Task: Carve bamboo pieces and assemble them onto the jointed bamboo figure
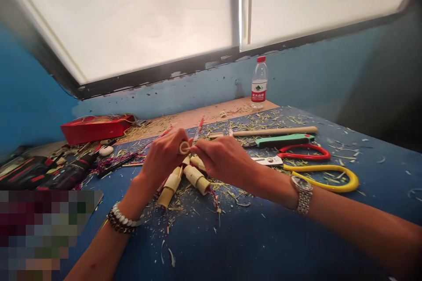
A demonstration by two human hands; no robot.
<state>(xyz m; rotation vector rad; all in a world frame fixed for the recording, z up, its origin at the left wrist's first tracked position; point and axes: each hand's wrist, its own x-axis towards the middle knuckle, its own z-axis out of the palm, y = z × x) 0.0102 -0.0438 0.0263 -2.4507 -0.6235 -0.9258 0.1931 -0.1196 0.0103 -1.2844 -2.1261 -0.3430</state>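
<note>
My left hand (165,153), with beads at the wrist, is closed round a pale ring-ended piece (184,147), maybe bamboo. Against it my right hand (224,158), wearing a metal watch, pinches something thin; a narrow clear and red stick (198,128) rises from between the hands, though which fingers hold it is hidden. Just below the hands, several short bamboo pieces (197,179) lie on the blue table (257,246) with purple and red threads. Thin shavings surround them.
Right of my hands lie scissors (319,168) with red and yellow handles, a green-handled tool (283,140) and a wooden rod (273,131). A water bottle (259,85) stands behind. At left are a red box (95,131), tangled threads and a black power tool (70,172).
</note>
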